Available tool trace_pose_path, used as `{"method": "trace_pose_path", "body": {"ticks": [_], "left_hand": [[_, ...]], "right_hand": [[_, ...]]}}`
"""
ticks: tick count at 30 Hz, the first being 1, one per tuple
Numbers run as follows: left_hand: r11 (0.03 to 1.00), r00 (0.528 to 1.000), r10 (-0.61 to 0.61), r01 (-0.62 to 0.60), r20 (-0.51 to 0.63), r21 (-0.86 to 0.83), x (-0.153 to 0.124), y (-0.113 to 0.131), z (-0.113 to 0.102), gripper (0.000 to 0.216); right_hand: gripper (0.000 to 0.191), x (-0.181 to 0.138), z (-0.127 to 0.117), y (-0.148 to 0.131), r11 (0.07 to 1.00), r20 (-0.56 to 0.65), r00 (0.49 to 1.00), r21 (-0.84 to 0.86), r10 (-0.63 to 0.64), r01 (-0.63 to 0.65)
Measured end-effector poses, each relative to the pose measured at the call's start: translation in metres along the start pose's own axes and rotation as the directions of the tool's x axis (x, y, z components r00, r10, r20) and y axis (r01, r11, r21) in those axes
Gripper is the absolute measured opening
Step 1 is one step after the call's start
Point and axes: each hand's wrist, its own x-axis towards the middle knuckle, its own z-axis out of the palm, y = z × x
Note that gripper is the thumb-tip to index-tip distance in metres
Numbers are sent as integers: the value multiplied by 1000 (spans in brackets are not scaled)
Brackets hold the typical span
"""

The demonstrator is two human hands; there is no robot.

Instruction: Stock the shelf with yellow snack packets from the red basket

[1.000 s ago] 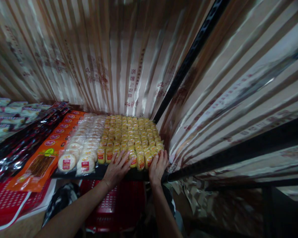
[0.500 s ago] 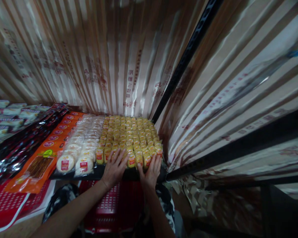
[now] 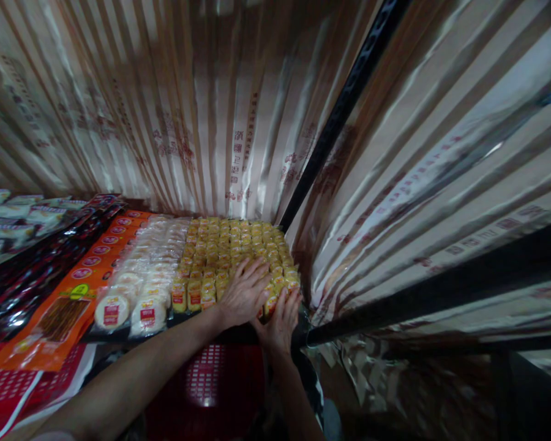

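Observation:
Rows of small yellow cakes in clear wrappers (image 3: 206, 248) stand packed together on a dark shelf. My left hand (image 3: 244, 293) lies over the front rows, palm down, with its fingers stretched out across the wrappers. At the front right corner, my right hand (image 3: 280, 321) rests against the end packets, thumb apart from its raised fingers. A few yellow packets show between the two hands; those under my left palm are hidden. Left of the yellow rows stand two columns of round white wrapped crackers (image 3: 147, 313) with red labels.
Orange snack packs (image 3: 64, 312), dark glossy packs (image 3: 32, 269) and white packets (image 3: 11, 231) lie farther left. Red baskets (image 3: 206, 373) sit below the shelf. A black metal post (image 3: 333, 128) and printed plastic sheeting (image 3: 220, 110) border the back and right.
My left hand has moved right and slightly farther onto the yellow cakes, closer to my right hand. My right hand stays at the corner. The view has shifted slightly.

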Motion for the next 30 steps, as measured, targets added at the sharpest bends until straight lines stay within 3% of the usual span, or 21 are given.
{"method": "trace_pose_path", "body": {"ticks": [6, 9, 12, 17, 23, 30], "left_hand": [[1000, 994, 4, -6, 111, 18, 39, -3, 16, 41], [998, 983, 58, -58, 172, -1, 51, -4, 30, 42], [999, 967, 37, -35, 251, -13, 58, -5, 40, 41], [997, 944, 72, -69, 321, -21, 59, -9, 35, 33], [996, 960, 42, -20, 277, -84, 69, -8, 23, 34], [987, 925, 64, -4, 375, -160, 91, 11, 44, 42]], "right_hand": [[101, 1, 6, 4, 999, 4, 1000, -30, -15, 15], [105, 1, 7, 3, 999, -3, 1000, -31, -16, 16], [106, 2, 6, 2, 1000, -1, 1000, -31, -3, 3], [109, 2, 6, 1, 999, -2, 1000, -46, 8, -8], [111, 2, 7, 0, 997, -6, 1000, -68, 30, -30], [110, 0, 10, 2, 996, -49, 999, -83, 8, -12]]}}
